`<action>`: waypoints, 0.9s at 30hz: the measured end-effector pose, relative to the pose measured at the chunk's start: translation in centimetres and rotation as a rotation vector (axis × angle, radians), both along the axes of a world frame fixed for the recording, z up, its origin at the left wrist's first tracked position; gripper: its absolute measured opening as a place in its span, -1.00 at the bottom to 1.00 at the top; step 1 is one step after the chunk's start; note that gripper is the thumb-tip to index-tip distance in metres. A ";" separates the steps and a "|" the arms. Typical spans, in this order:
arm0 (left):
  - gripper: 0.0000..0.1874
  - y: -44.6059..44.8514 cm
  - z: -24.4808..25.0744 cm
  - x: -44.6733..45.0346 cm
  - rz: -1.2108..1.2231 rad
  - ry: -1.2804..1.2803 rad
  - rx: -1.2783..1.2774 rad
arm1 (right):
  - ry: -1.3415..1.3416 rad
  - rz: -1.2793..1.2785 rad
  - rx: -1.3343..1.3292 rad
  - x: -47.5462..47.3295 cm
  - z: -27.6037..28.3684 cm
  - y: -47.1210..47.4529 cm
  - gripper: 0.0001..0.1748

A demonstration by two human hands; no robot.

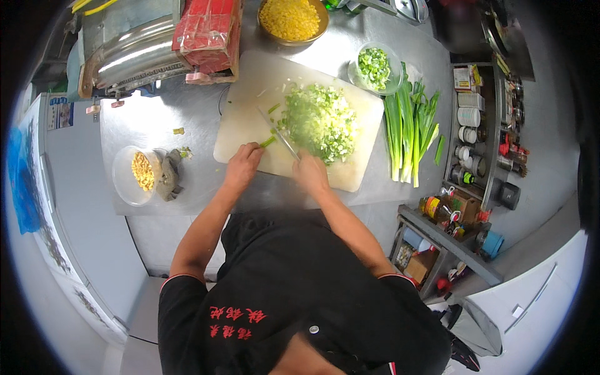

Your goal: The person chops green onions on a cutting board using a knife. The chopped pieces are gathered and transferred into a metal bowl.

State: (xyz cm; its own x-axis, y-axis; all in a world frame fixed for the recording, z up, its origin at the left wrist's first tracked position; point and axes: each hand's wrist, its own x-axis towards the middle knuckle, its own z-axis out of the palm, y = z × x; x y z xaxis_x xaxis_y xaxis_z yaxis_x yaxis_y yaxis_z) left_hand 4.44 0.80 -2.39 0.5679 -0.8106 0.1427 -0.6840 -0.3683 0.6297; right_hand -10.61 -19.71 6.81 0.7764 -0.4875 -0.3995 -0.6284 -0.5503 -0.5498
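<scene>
My left hand [243,164] holds a short green onion stalk [267,142] at the near left part of a white cutting board [239,103]. The handle of a knife [280,134] is in my right hand [310,172]; its blade slants up and left, beside the stalk. A broad pile of chopped green onion [323,122] covers the board's middle and right. Long green onions [405,131] lie on the steel table right of the board. Behind them, a clear round tub [396,75] contains chopped green onion.
A metal bowl of yellow pieces [290,21] stands at the back. Farther left is a roller machine [140,51] with a red taped box part [206,33]. A clear tub [123,176] of tan pieces and a grey-green cloth [168,176] sit at left. Shelves [490,140] hold containers at right.
</scene>
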 end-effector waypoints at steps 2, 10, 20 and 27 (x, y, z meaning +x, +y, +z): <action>-0.79 0.2 -0.1 0.0 -0.004 0.000 0.006 | 0.144 -0.103 0.022 0.2 -0.4 0.2 -0.72; -0.81 0.4 -0.2 0.2 -0.041 -0.028 -0.045 | 0.109 0.005 -0.007 0.8 -0.4 0.6 -0.75; -0.78 1.1 -0.8 -0.3 -0.009 0.021 -0.056 | 0.097 -0.010 -0.007 1.6 -0.6 1.7 -0.76; -0.81 0.7 -0.9 -0.4 0.012 0.023 -0.076 | 0.036 0.088 0.014 2.0 -1.0 1.3 -0.73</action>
